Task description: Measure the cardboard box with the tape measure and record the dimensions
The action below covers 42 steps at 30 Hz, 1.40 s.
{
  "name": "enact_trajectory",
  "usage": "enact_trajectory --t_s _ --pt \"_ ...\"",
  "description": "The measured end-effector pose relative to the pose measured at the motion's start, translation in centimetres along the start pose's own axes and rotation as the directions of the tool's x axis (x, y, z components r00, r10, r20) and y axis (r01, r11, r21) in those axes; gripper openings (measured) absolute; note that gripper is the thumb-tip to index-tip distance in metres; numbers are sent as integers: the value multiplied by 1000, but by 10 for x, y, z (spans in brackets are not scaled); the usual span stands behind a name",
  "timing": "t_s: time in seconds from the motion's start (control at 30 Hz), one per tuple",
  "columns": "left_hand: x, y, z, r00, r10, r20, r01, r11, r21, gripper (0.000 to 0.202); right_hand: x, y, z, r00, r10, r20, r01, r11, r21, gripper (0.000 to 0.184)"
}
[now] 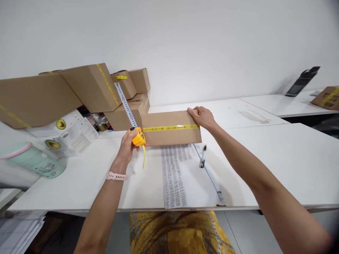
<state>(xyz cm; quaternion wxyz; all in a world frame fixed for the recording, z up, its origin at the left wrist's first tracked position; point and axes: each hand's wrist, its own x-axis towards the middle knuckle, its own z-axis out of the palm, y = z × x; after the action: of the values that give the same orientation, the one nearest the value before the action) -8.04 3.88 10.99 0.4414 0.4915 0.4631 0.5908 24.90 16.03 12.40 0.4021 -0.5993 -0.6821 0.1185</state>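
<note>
My left hand (129,144) is closed around a yellow tape measure (138,137), whose silver blade (126,106) sticks out up and to the left. A yellow strap hangs from its case. Just right of it, my right hand (203,116) grips the far right corner of a cardboard box (171,135) sealed with yellow printed tape. The box's left end is beside the tape measure; whether my left fingers also touch it is partly hidden. Below the box lies a sheet with columns of handwriting (173,180), and a pen (203,157) rests on its right side.
Taped cardboard boxes (87,88) are stacked at the left against the wall. Before them stand a white avocado-printed carton (76,137) and a mint tumbler (42,160). At far right are a dark bottle (302,82) and another box (327,98). The white table's front edge (143,209) runs near my lap.
</note>
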Motion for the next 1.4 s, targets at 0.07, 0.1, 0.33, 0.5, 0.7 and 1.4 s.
enact_trajectory --t_s 0.07,0.1,0.33,0.5,0.7,1.4 --pt "-5 5 7 998 41 -41 -39 998 39 52 17 -3 6 996 -84 -43 82 996 -32 44" --pt "-12 4 11 996 67 -54 -64 996 58 52 23 -4 11 988 -144 -49 142 989 -36 39" --pt "-90 -31 60 922 -179 343 185 983 14 53 22 -18 31 925 -379 -41 373 922 -107 38" --pt "-108 -56 81 837 -264 479 319 947 -36 49 20 -20 31 920 -391 -16 382 907 -174 46" --pt "-111 -70 90 825 -302 478 368 929 -47 50 22 -19 35 869 -495 14 480 835 -270 59" --pt "-118 -95 101 836 -255 485 315 948 -45 41 20 -18 37 873 -487 26 476 840 -262 53"
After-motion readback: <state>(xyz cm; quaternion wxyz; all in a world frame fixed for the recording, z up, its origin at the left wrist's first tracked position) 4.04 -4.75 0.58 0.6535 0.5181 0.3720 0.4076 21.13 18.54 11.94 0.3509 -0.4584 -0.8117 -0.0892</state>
